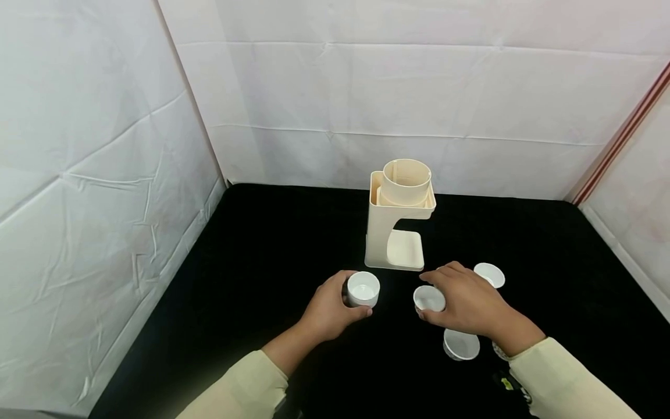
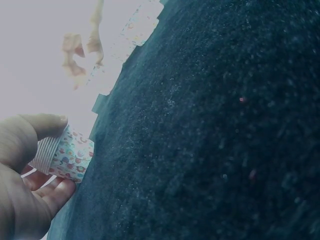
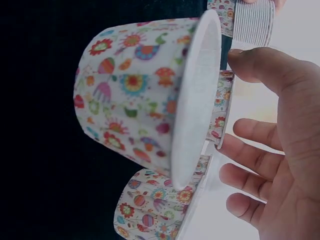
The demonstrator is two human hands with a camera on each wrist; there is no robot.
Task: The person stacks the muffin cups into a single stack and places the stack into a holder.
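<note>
Curling our left hand round one paper cup steadies it on the table; our right hand pinches a second cup (rim up), both just before the cream stand.

Your dispenser stand sits mid-worktop, toward the back edge. Before it, four cups spread toward the front edge — one in your left hand left of the stand, one under your right hand, one behind that hand on the right, one nearest you, beside your right wrist.
</note>
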